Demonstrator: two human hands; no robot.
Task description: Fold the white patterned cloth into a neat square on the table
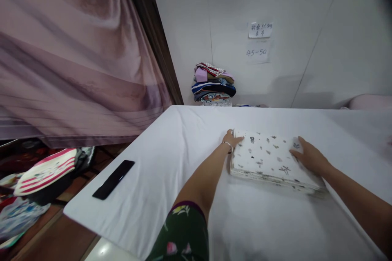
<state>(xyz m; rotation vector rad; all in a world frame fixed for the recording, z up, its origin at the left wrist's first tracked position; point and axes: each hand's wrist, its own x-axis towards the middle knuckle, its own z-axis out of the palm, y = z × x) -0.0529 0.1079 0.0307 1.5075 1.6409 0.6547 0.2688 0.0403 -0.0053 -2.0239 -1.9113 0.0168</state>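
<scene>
Pale wall panels (232, 8) are standing behind a white-covered table (147, 195); a pink curtain (79, 57) is hanging at the left; two handwritten paper notes (260, 29) are showing on the wall, above one pile of folded fabrics (213, 85) whose layers are too crowded to count.

On the table, one folded white cloth bundle with small plant prints (265, 157) is lying flat, right of the middle; the left hand (233, 140) is touching its far left corner, thumb spreading away from the fingers over the top; the right hand (309, 155) is resting on its right end, thumb and forefinger standing apart; whether either hand is pinching, I cannot tell, as the other fingers are partly hidden.

Folding is looking done, as I am judging it; only the near right edge is seeming slightly uneven, perhaps leaving some squaring; that corner is blurring.

Counting up: two hands, one bracelet (228, 145), one black phone (113, 180), one printed bundle.
</scene>
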